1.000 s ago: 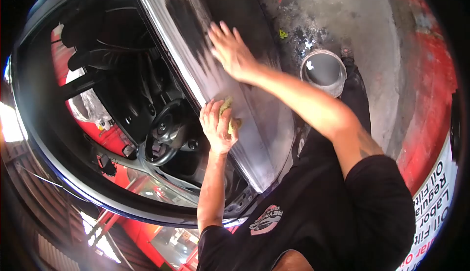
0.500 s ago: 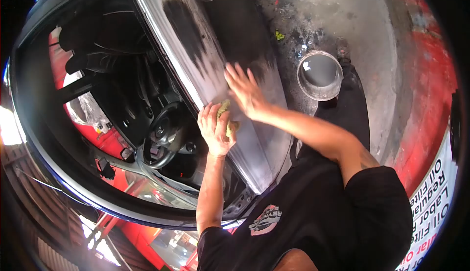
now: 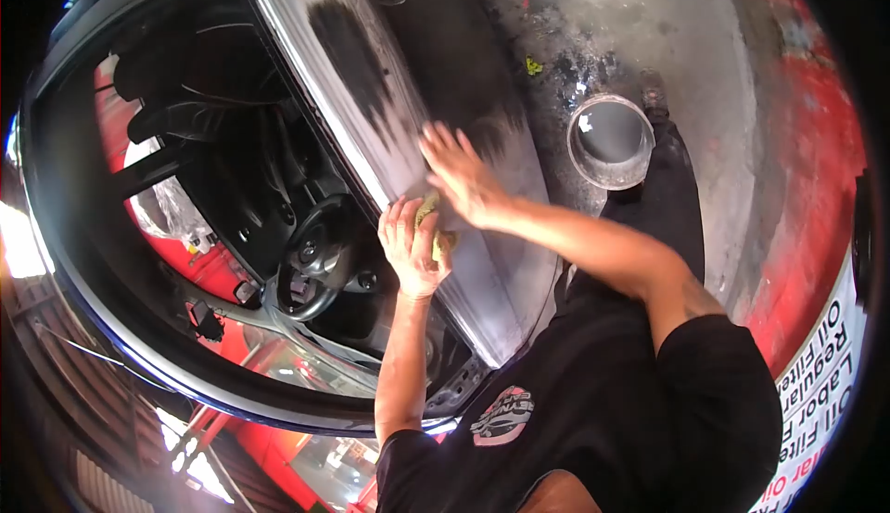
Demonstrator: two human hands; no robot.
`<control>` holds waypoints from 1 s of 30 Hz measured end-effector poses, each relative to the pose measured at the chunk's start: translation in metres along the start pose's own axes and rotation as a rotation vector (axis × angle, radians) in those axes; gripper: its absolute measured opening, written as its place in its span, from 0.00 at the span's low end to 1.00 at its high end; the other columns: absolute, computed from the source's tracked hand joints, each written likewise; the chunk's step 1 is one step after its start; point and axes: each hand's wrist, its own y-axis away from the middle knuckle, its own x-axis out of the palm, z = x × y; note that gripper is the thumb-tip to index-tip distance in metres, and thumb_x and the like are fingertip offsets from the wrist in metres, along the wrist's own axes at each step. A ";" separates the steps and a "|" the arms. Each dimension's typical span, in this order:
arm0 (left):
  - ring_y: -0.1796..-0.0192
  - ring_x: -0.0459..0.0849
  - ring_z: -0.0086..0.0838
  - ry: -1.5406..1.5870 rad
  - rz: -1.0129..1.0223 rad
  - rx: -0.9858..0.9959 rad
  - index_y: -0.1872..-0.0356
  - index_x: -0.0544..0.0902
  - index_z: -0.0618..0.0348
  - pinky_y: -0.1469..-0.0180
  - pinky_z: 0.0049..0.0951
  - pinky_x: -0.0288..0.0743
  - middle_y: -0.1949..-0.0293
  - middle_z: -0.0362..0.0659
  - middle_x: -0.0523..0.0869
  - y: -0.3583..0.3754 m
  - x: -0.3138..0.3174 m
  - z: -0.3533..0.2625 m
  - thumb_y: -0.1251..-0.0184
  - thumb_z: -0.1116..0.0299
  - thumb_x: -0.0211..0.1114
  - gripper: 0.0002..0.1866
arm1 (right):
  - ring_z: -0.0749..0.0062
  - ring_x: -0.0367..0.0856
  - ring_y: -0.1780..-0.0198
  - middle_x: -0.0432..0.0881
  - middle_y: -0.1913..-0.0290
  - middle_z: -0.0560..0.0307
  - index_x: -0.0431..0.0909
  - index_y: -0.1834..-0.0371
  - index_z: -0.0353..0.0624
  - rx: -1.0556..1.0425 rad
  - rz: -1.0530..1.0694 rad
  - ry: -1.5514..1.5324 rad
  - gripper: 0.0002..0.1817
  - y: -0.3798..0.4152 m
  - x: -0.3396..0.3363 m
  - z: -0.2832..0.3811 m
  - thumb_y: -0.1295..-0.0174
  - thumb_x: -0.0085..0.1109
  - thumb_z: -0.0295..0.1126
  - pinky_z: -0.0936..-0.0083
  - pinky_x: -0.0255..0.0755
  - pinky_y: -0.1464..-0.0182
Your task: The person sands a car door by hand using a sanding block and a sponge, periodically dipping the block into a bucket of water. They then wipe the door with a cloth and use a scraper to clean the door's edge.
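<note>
My left hand [image 3: 406, 246] is closed around a yellowish sponge [image 3: 445, 243] at the window-side edge of a car door [image 3: 482, 277]. Part of the sponge hides behind the fingers. My right hand [image 3: 461, 179] lies flat against the door's outer panel, fingers stretched, just beyond the left hand. The panel around both hands is dull grey and looks sanded, with a dark patch [image 3: 348, 54] farther along it. The door window is open to the cabin.
A round bucket [image 3: 646, 176] with greyish liquid stands on the stained concrete floor [image 3: 705, 77] by my leg. Inside the car are a steering wheel [image 3: 308, 252] and dark seats. A banner with printed text [image 3: 825, 365] lies to the right. A yellow-green scrap [image 3: 533, 66] rests on the floor.
My right hand has shifted slightly left along the panel. My left hand and the sponge appear a little farther right, as the whole view has moved slightly.
</note>
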 end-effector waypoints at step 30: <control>0.33 0.82 0.58 0.042 -0.002 -0.003 0.48 0.85 0.57 0.26 0.62 0.70 0.39 0.53 0.85 0.001 -0.001 -0.001 0.43 0.70 0.68 0.19 | 0.31 0.54 0.12 0.56 0.13 0.25 0.60 0.16 0.28 0.074 -0.187 -0.076 0.34 -0.124 -0.022 0.005 0.12 0.41 0.45 0.38 0.49 0.14</control>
